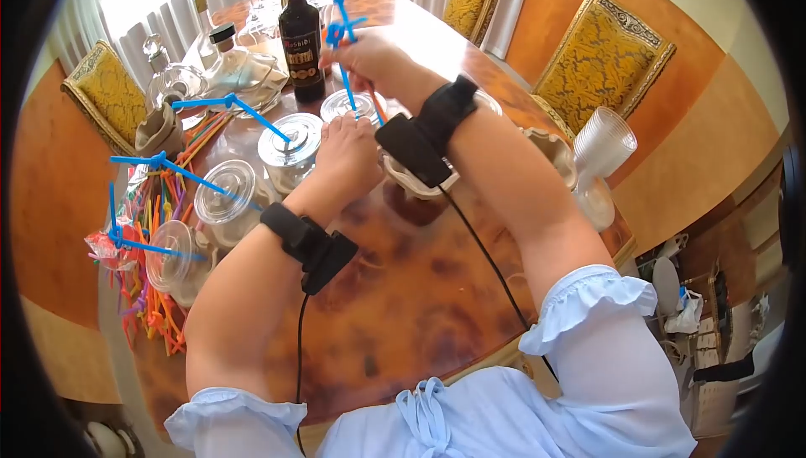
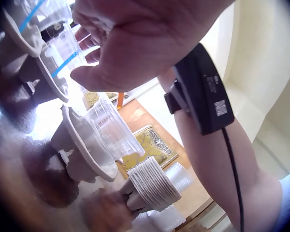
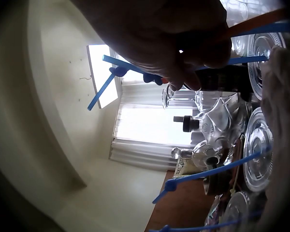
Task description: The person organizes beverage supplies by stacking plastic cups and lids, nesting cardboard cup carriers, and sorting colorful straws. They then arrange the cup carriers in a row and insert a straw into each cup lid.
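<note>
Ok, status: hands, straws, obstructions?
Right hand holding orange and blue straws. Left hand at a cup lid. Dark bottle just beyond right hand.

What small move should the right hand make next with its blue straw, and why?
I would probably press the blue straw gently down with the right hand while the left hand steadies the lid below. The straw reaches the lid, though whether it passes through is unclear; the lidded cup alongside already has one in it.

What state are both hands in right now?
Left hand: open, beside a lidded cup.
Right hand: closed, holding an orange straw.
</note>
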A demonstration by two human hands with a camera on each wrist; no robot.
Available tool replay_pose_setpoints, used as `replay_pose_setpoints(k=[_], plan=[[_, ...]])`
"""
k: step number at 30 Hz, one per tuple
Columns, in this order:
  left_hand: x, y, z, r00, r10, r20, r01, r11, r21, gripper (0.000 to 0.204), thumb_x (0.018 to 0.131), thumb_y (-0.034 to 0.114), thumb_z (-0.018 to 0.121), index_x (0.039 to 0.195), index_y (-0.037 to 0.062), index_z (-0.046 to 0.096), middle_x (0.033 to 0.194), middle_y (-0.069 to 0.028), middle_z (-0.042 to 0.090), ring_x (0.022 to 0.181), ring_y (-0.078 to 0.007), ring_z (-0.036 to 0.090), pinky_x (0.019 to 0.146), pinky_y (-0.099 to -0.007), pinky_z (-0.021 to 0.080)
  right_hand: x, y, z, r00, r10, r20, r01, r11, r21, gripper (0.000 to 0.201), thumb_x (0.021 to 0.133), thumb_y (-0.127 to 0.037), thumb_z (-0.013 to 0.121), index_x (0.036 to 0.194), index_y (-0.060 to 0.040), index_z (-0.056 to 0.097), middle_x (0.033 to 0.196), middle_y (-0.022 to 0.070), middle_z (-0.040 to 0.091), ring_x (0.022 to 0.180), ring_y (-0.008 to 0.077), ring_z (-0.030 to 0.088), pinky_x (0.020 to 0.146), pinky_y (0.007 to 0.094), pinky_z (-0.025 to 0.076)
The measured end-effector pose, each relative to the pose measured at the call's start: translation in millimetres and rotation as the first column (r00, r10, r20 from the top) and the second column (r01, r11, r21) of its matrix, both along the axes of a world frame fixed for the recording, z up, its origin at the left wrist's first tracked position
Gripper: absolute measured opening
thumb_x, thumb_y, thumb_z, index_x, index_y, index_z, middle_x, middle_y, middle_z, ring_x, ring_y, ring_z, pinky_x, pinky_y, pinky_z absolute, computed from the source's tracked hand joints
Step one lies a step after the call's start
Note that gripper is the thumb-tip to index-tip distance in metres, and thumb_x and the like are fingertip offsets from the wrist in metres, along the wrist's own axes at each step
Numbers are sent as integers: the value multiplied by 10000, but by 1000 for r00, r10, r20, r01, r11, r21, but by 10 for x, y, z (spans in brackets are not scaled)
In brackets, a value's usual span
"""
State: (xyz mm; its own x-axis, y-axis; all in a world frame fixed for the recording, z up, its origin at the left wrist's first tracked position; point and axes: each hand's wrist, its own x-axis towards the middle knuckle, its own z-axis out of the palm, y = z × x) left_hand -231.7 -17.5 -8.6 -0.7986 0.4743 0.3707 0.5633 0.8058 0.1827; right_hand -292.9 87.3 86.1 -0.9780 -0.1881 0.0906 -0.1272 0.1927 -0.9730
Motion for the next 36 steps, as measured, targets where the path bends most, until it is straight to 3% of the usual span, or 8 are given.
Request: replay_pose_setpoints(k=[4,8,14,19,27,29,32,36], plan=[[72,42,85,996,75,46,-68,990,-126,601,738,227,613,1225,-78,438,1267,-255,454,1242,-374,387,1056,-457,273,139,95,421,902,-88,-423,46,993,-109,235,824,-286,684,753,-63,661,578,-13,498,445,91,407,430,249,336],[443,-107,208,996,-5,-93,21,984,178,589,707,160,671,1217,-42,456,1261,-248,445,1220,-390,380,1046,-436,297,322,109,534,792,-145,-593,-62,947,-315,227,811,-276,692,843,-60,633,651,-22,524,458,83,424,443,252,345],[627,-559,158,970,193,-150,-161,966,200,649,694,193,702,1240,-29,431,1228,-265,412,1190,-430,361,1023,-466,309,283,-326,-64,985,174,0,-174,984,-29,367,704,-173,779,985,-35,589,647,-11,513,472,56,405,401,223,330],[409,-665,-12,965,262,23,-259,962,-90,809,670,390,700,1307,0,389,1313,-329,323,1246,-452,314,1042,-511,269,152,-868,-258,987,162,9,-156,935,319,293,701,-231,791,839,-32,626,578,-9,488,423,73,399,387,253,310],[568,-648,14,965,259,42,-260,965,21,778,714,324,691,1334,-20,371,1337,-328,320,1297,-442,277,1082,-509,212,491,-814,560,886,59,-460,-159,971,-180,224,860,-298,654,822,-78,640,765,33,634,676,87,571,604,224,415],[764,-699,63,967,223,-122,-199,963,184,619,697,223,716,1209,-23,468,1208,-256,430,1172,-391,392,1006,-470,308,589,-782,609,881,202,-427,-338,902,-270,244,872,-270,642,874,-26,638,713,38,611,607,103,577,643,279,501],[1034,-902,186,969,144,-201,-59,925,375,437,669,127,734,1039,6,534,1027,-173,476,997,-337,449,883,-444,376,649,-970,395,942,243,-233,-263,963,-58,263,812,-180,706,977,12,636,594,-1,514,433,73,473,392,214,411],[1278,-1255,265,918,337,-207,-269,916,297,541,670,173,740,1132,14,507,1093,-208,460,1048,-365,433,914,-452,365,703,-1381,-7,929,365,-63,-355,925,134,366,718,-184,780,976,24,626,678,8,551,470,49,431,396,204,349]])
